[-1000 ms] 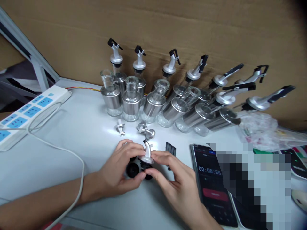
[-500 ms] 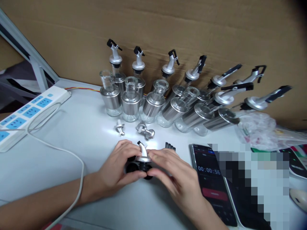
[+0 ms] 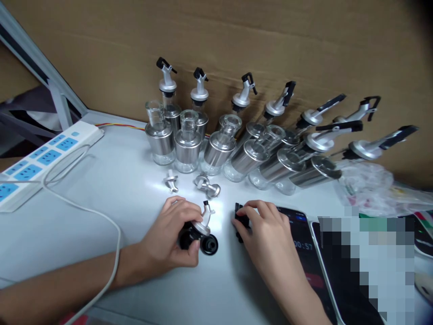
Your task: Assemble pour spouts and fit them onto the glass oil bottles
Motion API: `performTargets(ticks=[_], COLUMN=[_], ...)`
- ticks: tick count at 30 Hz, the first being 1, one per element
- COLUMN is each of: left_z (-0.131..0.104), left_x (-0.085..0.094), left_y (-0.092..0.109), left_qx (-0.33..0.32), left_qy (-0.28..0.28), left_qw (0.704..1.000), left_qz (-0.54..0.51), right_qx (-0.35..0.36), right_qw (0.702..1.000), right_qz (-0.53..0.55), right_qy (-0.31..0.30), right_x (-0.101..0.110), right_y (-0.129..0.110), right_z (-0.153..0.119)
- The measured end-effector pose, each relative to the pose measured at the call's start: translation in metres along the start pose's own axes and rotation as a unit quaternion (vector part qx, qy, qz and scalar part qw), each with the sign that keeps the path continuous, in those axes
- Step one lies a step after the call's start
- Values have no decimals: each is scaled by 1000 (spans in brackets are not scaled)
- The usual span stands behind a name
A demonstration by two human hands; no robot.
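Note:
My left hand (image 3: 172, 234) is closed around a bottle pourer (image 3: 204, 223) with a silver spout, a black tip and a black stopper below, partly hidden by my fingers. Beneath and beside it are round black stopper pieces (image 3: 209, 244), one showing its ringed hollow end. My right hand (image 3: 267, 234) has its thumb and index finger pinched at a small group of black levers (image 3: 238, 208) on the table; my fingers cover part of them. Several loose silver pourer tops, such as this silver spout piece (image 3: 171, 181) and this pair (image 3: 207, 186), lie beyond my hands.
Glass bottles with metal sleeves (image 3: 187, 146) stand in rows behind; several carry pourers (image 3: 199, 92). A power strip (image 3: 50, 158) and white cable (image 3: 101, 214) are at left. A phone (image 3: 304, 266) showing a timer and a plastic bag (image 3: 368, 183) are at right.
My right hand has let go of the pourer and moved right to the black levers. My left hand still holds the pourer, which now leans slightly to the right.

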State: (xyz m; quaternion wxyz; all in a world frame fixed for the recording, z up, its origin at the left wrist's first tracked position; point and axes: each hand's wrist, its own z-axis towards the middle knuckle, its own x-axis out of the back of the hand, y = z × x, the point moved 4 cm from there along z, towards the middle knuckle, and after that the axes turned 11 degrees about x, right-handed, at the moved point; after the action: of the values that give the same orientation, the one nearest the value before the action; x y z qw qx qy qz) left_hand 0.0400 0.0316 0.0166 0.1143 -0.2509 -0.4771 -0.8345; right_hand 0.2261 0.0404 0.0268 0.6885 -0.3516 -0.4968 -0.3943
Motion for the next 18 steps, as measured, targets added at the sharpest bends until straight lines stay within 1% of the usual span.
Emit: performTargets(ticks=[2,4,6,8,11,13,15,18], left_z=[0,0,0,0,1,1,1,0], left_x=[0,1,2,3,5,6,7,6], left_y=[1,1,2,3,4,5,4,3], left_qx=[5,13,22,30,34,31,32,33], left_qy=[-4,-8,-10,-11,-16,-12,-5,-14], left_qw=[1000,1000,1000,999,999,999,999,999], left_qz=[-1,-6,-14,-23,-24,-17,-7,-4], right_qx=[3,13,28,39,53,79,104,106], right_qw=[1000,999,995,978,939,921,908,900], right_qz=[3,25,89,195,335,380,404,419], right_qy=[-2,17,47,61,52,44,39,54], right_x=[1,5,11,17,24,29,31,32], right_y=[0,-2,-6,-11,-20,-26,-30,-30], right_z=[1,2,2,3,4,5,5,3])
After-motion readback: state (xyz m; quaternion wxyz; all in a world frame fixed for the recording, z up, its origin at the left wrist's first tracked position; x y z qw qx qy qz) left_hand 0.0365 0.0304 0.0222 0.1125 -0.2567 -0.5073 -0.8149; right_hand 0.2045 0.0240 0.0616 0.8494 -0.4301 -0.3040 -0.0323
